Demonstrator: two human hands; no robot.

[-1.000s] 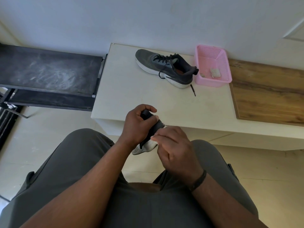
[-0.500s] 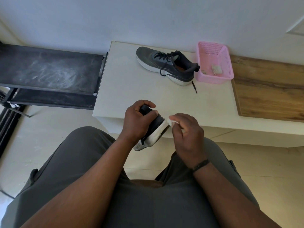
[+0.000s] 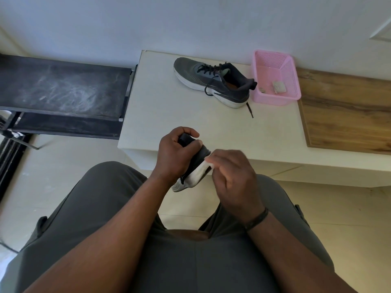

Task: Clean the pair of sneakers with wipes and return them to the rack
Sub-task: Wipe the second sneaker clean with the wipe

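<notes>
Sneaker point(image 3: 191, 168) gripped by left hand point(image 3: 173, 155) — right hand point(image 3: 230, 176) seemingly pinches wipe point(image 3: 209, 164).

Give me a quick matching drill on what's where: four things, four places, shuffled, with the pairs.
Things:
1. wipe
2. held sneaker
3. other sneaker
4. basket

Places:
A. gripped in the left hand
B. on the white table, toe toward the rack
C. pinched in the right hand
D. at the table's right end, beside the wooden board

Pairs: 1-C, 2-A, 3-B, 4-D
</notes>
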